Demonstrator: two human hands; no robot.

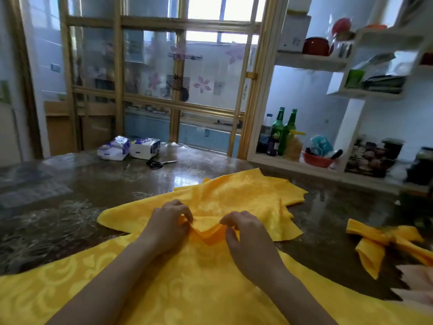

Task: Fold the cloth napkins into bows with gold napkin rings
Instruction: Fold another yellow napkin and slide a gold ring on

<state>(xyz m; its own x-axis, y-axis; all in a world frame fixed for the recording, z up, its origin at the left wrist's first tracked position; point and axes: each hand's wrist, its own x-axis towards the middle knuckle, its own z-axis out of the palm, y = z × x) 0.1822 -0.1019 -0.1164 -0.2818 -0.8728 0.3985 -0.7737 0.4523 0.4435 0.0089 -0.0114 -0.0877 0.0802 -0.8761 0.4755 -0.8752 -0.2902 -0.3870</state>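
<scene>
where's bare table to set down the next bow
Widest bare table is on the left, between the tissue packs, the scissors and the yellow napkins. A narrower strip lies between the napkins and the folded bow on the right. The middle and near edge are crowded with cloth.

place: home dining area, likely | shelves of bottles | kitchen behind glass partition
</scene>
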